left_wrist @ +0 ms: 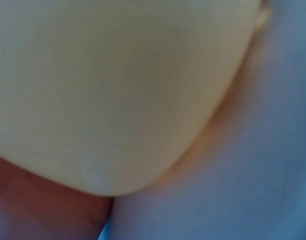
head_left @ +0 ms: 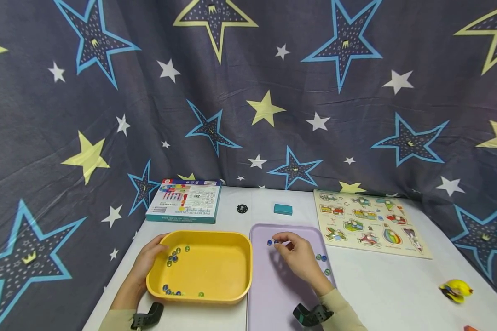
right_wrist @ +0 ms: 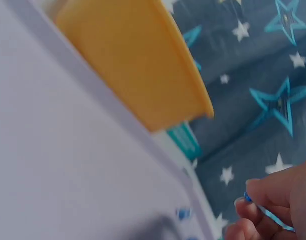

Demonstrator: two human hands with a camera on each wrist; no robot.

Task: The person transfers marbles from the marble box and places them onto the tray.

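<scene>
My left hand (head_left: 144,263) grips the left rim of a yellow plastic tub (head_left: 221,266), thumb over the edge; in the left wrist view the tub's blurred wall (left_wrist: 123,100) fills most of the picture. Several blue and green glass marbles (head_left: 175,259) lie along the tub's left side and front. Over the lilac tray (head_left: 265,294), my right hand (head_left: 300,259) pinches a blue marble (right_wrist: 248,197) between thumb and fingertips. Just left of those fingertips sits another blue marble (head_left: 269,242) on the tray. More marbles (head_left: 324,258) rest by its right edge, beside the hand.
Behind the tub lies a boxed set (head_left: 184,202). A black round chip (head_left: 242,208) and a teal block (head_left: 283,209) are beyond the tray. A wooden picture puzzle (head_left: 366,220) lies at back right, a yellow toy (head_left: 456,290) at far right. A star-patterned cloth (head_left: 240,92) hangs behind.
</scene>
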